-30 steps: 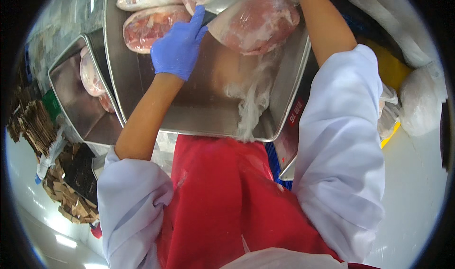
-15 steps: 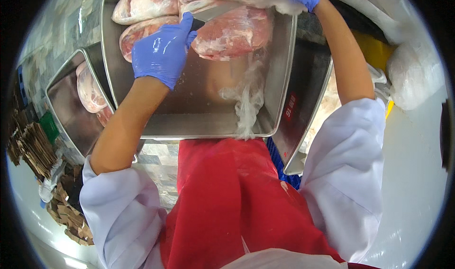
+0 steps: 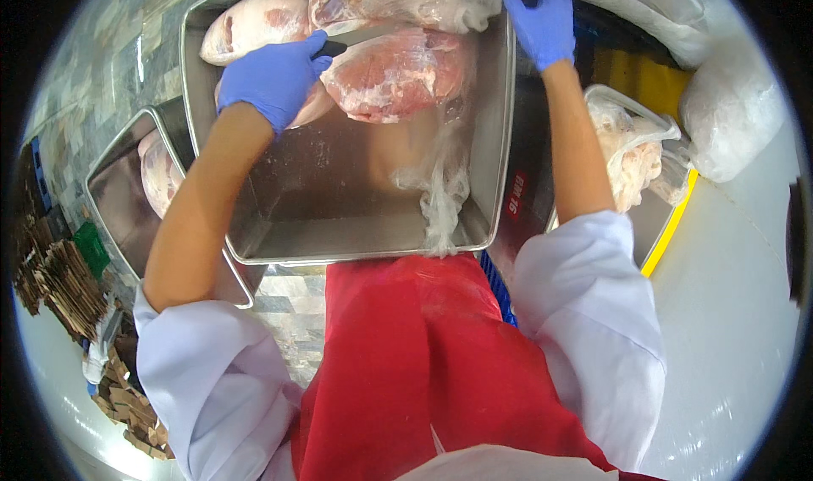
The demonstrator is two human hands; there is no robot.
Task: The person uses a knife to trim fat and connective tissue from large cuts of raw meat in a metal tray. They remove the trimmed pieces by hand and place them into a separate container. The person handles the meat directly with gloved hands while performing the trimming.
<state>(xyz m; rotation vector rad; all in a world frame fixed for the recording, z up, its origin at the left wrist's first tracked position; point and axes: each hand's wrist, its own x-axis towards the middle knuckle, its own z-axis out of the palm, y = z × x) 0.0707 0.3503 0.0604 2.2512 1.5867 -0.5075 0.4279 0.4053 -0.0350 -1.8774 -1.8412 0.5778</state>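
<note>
My left hand [image 3: 267, 83], in a blue glove, is closed round the black handle of a knife [image 3: 366, 35]. Its blade points right and lies against the top edge of a bare, reddish piece of meat [image 3: 398, 79]. Behind that lies a larger piece [image 3: 347, 0] partly covered by clear plastic film [image 3: 461, 2]. A pale, fat-covered piece [image 3: 258, 24] is at the far left. All of them lie in a deep metal tray [image 3: 339, 227]. Just outside the tray's far right rim, my gloved right hand [image 3: 544, 25] has its fingers spread and holds nothing.
A crumpled strip of film [image 3: 445, 193] clings inside the tray's right side. Another metal tray with meat [image 3: 118, 201] stands at left. At right are plastic-wrapped pale pieces [image 3: 631, 163], a bulging clear bag [image 3: 732, 129] and a yellow edge [image 3: 669, 227]. Flattened cardboard [image 3: 68, 286] is stacked far left.
My right hand has come away from the plastic film, its fingers now spread, and its forearm has swung left. My left hand with the knife has shifted slightly left and nearer.
</note>
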